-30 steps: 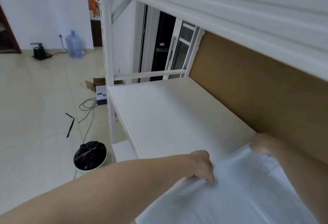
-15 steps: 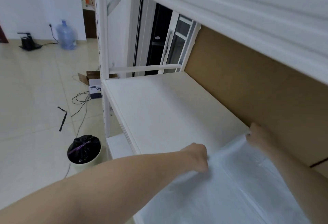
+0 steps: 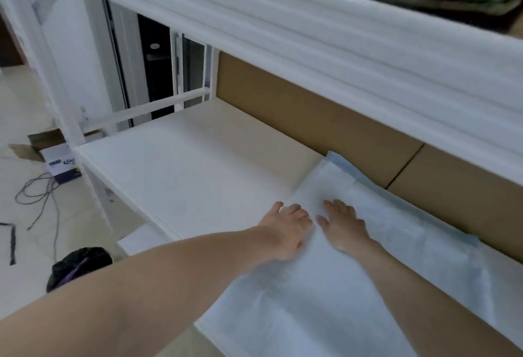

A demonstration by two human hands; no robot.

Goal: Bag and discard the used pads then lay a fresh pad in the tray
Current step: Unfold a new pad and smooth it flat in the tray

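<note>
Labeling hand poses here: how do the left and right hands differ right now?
The left hand straddles the pad's left edge, thumb out over the bare shelf; the right hand lies wholly on the pad. The left hand sits nearer the shelf's front, the right nearer the cardboard. Both lie flat, palm down, fingers straight, pressing the pad side by side.

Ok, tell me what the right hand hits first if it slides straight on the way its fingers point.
The right hand lies flat on the fresh pad, fingers pointing up-left. Going straight, it would leave the pad's edge for the bare white shelf; nothing else seems to stand in that line.
</note>
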